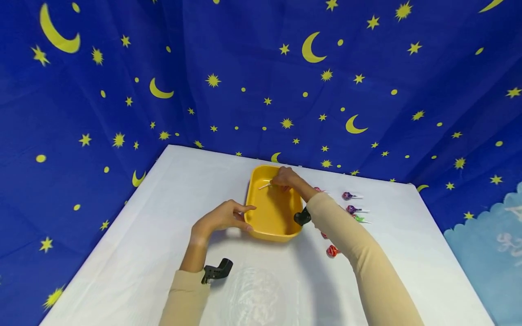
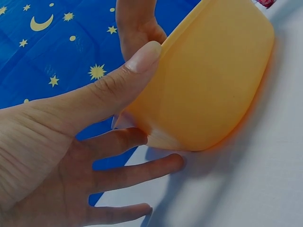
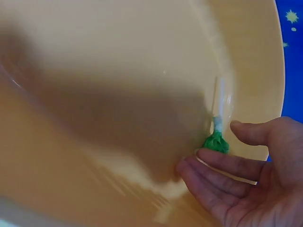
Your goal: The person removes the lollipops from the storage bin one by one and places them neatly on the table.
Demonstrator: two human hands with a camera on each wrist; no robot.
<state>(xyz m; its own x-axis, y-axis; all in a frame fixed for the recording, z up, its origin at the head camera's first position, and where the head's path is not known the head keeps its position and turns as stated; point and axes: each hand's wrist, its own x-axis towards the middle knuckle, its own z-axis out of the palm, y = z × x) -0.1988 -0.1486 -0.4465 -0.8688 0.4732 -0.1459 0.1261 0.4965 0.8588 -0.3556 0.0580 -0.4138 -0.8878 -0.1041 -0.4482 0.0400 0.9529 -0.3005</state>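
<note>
A yellow plastic tub [image 1: 269, 213] stands on the white table. My left hand [image 1: 222, 216] holds its near-left rim, thumb on the outer wall; the other fingers spread below in the left wrist view. My right hand [image 1: 285, 177] reaches inside at the far end. There a green-wrapped lollipop [image 3: 217, 142] lies against the tub's inner side, its white stick [image 1: 265, 186] pointing away from the hand. In the right wrist view the thumb stands apart from the lollipop, while the fingertips are at its candy head and partly cover it.
To the right of the tub lie several wrapped lollipops, among them a purple one [image 1: 351, 209], a green one [image 1: 359, 218] and a red one [image 1: 332, 251]. The right forearm partly covers this group. A blue star-patterned cloth [image 1: 244, 68] rises behind the table [image 1: 171, 181].
</note>
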